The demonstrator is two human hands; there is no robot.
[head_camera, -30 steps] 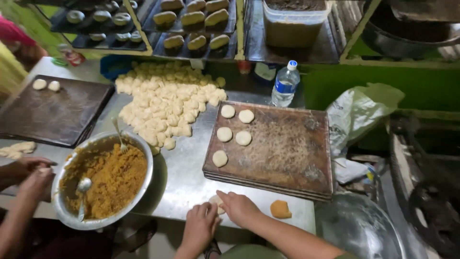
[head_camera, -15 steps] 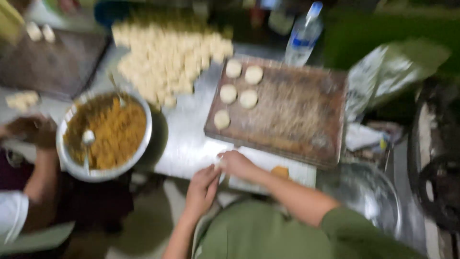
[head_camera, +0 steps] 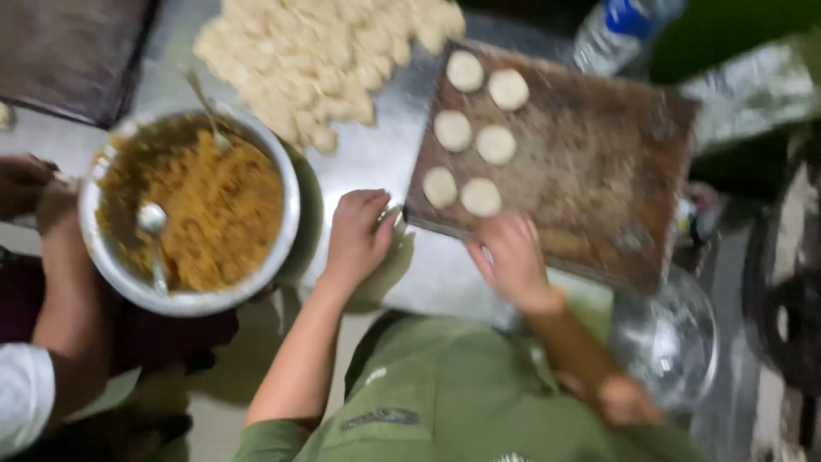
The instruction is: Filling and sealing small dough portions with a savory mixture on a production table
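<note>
Dough disc (head_camera: 481,198) at the tray's (head_camera: 599,171) seven o'clock: right hand (head_camera: 513,257) fingers open, should press evenly; left hand (head_camera: 357,235) curled, empty.

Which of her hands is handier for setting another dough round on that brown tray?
Probably the right hand: it already lies over the brown tray's near edge, beside the six dough rounds. The left hand rests on the metal table.

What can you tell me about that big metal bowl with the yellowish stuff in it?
The metal bowl is round, wide and shallow, silvery with a thin rim. It sits on the shiny metal table, left of the person's left hand. It is nearly full of crumbly orange-brown filling. A spoon lies in the filling, and a second handle leans on the far rim. Another person's hand is at its left edge.
</note>
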